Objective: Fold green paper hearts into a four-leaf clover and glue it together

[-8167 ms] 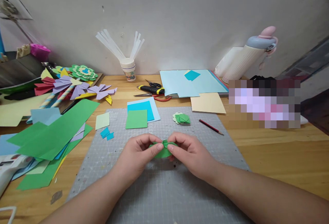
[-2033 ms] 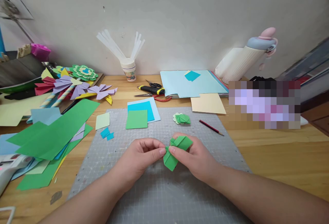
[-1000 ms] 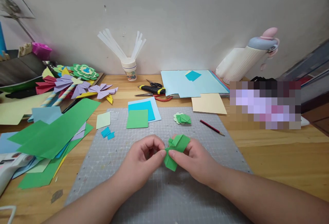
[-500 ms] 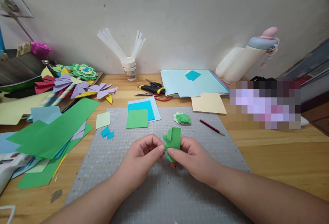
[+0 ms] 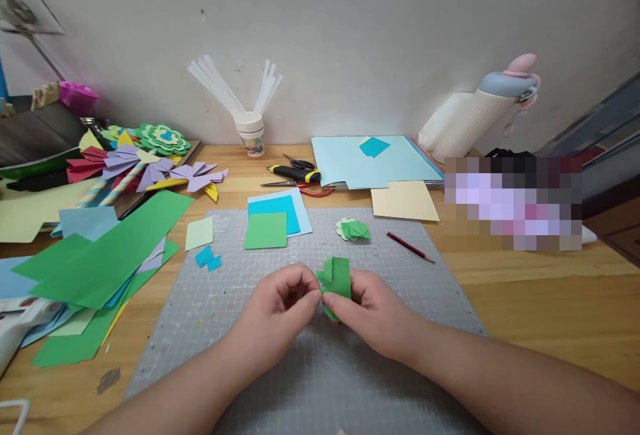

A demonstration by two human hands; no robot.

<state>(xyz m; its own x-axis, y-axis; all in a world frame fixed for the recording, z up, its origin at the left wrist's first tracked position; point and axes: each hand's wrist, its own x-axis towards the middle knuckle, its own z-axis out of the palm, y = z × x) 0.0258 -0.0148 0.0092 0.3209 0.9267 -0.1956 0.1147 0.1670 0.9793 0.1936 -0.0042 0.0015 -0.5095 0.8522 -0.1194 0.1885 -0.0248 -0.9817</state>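
A folded green paper piece is held above the grey cutting mat, with small folded flaps on its left side. My right hand grips it, thumb across the front and fingers behind. My left hand pinches at its left edge, thumb and forefinger together. Just beyond the hands lies a green folded shape on a pale scalloped piece. A green square rests on blue sheets. Small blue pieces and a pale green square lie to the left.
A pencil lies on the mat's right side. Behind are a yellow-black cutter, scissors, paper cups with white strips, and a bottle. Green sheets and paper flowers pile up at left.
The green paper piece has dropped slightly and its top edge sits lower. My right thumb has shifted a little left, while my left hand keeps its pinch.
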